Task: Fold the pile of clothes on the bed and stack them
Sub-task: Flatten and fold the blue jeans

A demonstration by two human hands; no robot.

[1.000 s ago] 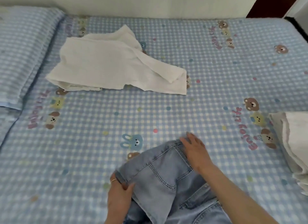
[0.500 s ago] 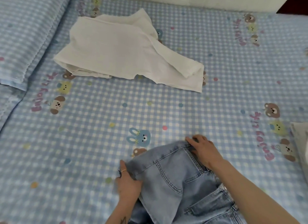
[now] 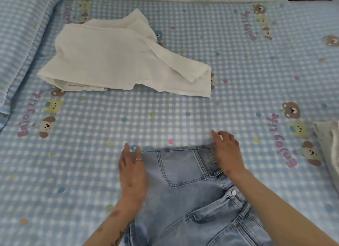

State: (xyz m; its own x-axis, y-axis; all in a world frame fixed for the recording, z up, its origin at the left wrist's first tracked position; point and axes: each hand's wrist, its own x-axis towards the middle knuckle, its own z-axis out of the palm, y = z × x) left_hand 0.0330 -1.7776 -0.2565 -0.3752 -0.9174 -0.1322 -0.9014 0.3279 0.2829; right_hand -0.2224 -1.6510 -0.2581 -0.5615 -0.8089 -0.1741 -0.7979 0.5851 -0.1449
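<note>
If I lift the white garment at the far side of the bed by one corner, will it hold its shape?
Probably not. The white garment lies in soft, loose folds with a flap draped over itself, so it would likely sag and unfold. It looks thin, so likely light. On the cloth sheet it may bunch rather than slide.

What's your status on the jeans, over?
Left hand flat, right hand flat, both pressing jeans. White garment waits unfolded beyond. Nothing in the way.

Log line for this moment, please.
fold jeans | left hand flat on denim | right hand at waistband corner | white top unfolded
</note>
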